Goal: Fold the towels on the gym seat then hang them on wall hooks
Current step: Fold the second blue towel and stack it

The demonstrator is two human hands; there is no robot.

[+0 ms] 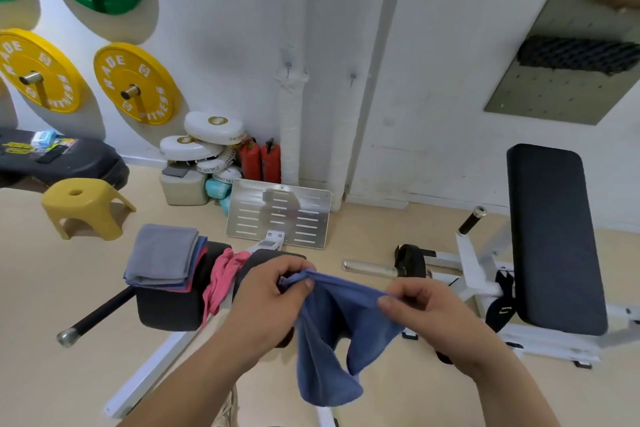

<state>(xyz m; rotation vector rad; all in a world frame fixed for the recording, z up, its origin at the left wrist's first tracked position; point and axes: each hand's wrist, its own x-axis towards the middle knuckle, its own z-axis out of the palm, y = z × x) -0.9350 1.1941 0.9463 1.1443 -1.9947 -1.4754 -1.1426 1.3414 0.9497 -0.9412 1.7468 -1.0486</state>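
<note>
Two hands on one cloth, that's what I get on my feed. Left hand has its fingers curled and the thumb clamping a bunched corner of the blue towel. Right hand pinches the other end of the same top edge, thumb on top. The edge runs between the hands with a slight sag. The rest of the towel hangs below them in loose folds, held in the air in front of the person.

Just left of the left hand, a pink towel lies crumpled and droops over the side of a black pad. On that pad's left part sits a folded stack, grey on top, blue and reddish layers under it.

Further out: metal footplate behind the pad, yellow stool at left, black bench at right. Up on the white wall, two wall hooks, well apart from the towels. Yellow and green weight plates hang top left.
</note>
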